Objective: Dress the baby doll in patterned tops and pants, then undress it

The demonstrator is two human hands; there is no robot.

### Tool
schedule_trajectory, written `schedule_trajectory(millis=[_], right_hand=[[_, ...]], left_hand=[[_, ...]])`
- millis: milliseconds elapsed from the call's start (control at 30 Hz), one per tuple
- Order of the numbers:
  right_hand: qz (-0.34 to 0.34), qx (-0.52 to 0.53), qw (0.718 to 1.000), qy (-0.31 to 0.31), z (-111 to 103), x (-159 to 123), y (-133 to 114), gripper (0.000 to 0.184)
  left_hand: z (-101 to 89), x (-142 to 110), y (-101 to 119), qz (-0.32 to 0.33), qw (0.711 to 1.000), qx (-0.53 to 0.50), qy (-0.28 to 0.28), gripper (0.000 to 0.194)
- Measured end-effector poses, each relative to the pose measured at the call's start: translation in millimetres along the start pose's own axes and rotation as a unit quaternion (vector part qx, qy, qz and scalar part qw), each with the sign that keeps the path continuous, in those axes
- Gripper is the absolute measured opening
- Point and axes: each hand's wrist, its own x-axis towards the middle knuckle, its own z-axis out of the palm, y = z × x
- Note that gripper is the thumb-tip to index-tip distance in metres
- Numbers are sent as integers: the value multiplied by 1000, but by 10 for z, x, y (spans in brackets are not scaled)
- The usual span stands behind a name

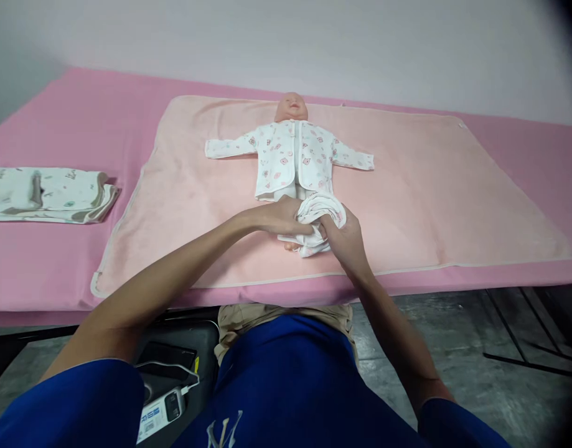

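Observation:
A baby doll (291,107) lies on its back on a pale pink blanket (430,186), arms spread, in a white printed jacket (292,158). At its legs sits a bunched white garment (320,208), apparently small trousers. My left hand (279,218) grips the left side of this bunched cloth with fingers closed. Fingers curled, my right hand (344,236) holds the cloth's right and lower side. A bit of the doll's foot (291,246) shows under the cloth.
The blanket lies on a bright pink padded table (56,124) against a light wall. A folded patterned cloth (47,194) rests at the table's left. Below the near edge are a grey floor, a dark case with devices (168,386) and black frame legs (523,336).

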Motion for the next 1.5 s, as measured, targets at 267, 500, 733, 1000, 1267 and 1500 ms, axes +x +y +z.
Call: schedule_trajectory(millis=[267,500,733,1000,1267,1500], right_hand=[[48,-124,986,98,-19,-635,243,20],[-47,-297,940,163,-177,-552,448,28],[16,-209,973,95,-268,-333,465,27],[-34,29,993,-109,-291,114,436,48],[-155,-198,953,-170,-608,622,246,32],[-83,-247,884,-388,-966,988,-162,40]], left_hand=[[181,28,5,79,978,194,27,35],[432,128,145,15,942,332,52,41],[432,165,29,41,956,280,74,34],[351,77,-322,99,965,-154,185,43],[222,46,-521,167,964,8,207,36],[-24,-131,-452,164,942,163,244,45]])
